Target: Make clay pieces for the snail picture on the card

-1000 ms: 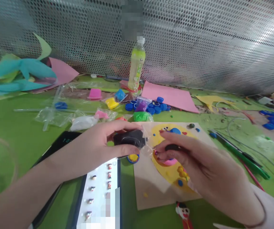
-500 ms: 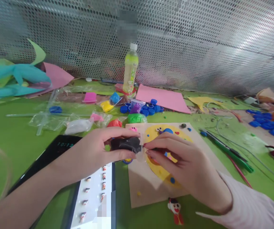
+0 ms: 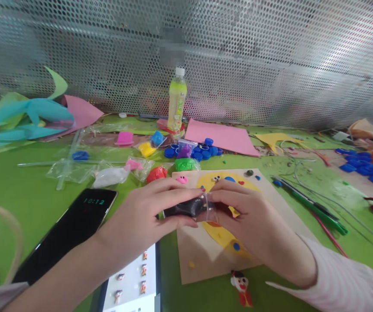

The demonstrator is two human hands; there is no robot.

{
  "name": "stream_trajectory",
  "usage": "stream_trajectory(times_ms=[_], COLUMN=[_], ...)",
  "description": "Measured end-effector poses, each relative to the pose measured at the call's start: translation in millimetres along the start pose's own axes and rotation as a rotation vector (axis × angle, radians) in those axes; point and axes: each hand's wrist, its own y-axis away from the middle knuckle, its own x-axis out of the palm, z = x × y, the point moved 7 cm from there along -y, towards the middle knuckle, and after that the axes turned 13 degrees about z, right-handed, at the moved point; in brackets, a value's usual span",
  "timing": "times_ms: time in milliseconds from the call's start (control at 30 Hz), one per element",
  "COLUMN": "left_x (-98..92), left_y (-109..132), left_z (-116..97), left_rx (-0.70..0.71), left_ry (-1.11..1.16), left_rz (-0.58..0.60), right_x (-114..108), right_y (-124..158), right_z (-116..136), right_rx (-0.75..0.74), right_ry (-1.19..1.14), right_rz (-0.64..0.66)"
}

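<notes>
My left hand (image 3: 141, 206) is closed around a small clear bag of black modelling clay (image 3: 186, 209), thumb below and fingers above. From the other side, my right hand (image 3: 254, 216) pinches the clear plastic end of that bag (image 3: 209, 208); its fingertips are partly hidden. Both hands hover over a pale board (image 3: 189, 268), where a yellow clay round (image 3: 220, 239) carries small coloured clay pieces. A small clay figure (image 3: 242, 288) with a black top and red clothing lies below the board's near edge.
A phone (image 3: 66, 229) reading 10:12 and a tablet (image 3: 131, 281) with figure pictures lie at left. Behind are bagged clays, such as the red clay (image 3: 156, 174), blue bottle caps (image 3: 202, 152) and an upright drink bottle (image 3: 177, 102). Scissors (image 3: 316, 208) lie at right.
My left hand and the bag of black clay have shifted right, towards my right hand. My right fingers now sit closer around the bag's end. The view has shifted slightly.
</notes>
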Motion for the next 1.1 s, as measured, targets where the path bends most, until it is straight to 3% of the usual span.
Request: stream_trajectory(times_ms=[133, 400, 667, 800, 900, 1000, 1100], left_x=[-0.1, -10.8, -4.3, -6.0, -16.1, -32.0, -45.0], left_y=[2, 3, 4, 6, 11, 15, 16], left_z=[-8, -5, -16, -16, -9, 11, 40], left_rx=[0.079, -0.014, 0.078, 0.036, -0.029, -0.109, -0.320], left_ry=[-0.126, -0.102, -0.142, -0.157, -0.202, -0.304, -0.457], left_rz=[-0.024, -0.054, -0.083, -0.056, -0.091, -0.182, -0.199], right_x=[1, -9, -4, -3, -19, -53, -80], right_y=[1, -4, 0, -3, -5, 4, 24], right_z=[4, 11, 12, 15, 13, 0, -10], right_rx=[-0.043, -0.045, -0.080, -0.063, -0.067, -0.013, 0.032], right_ry=[-0.030, 0.009, -0.095, -0.126, -0.085, 0.002, 0.058], right_rz=[0.011, -0.008, -0.040, -0.063, -0.179, -0.372, -0.495])
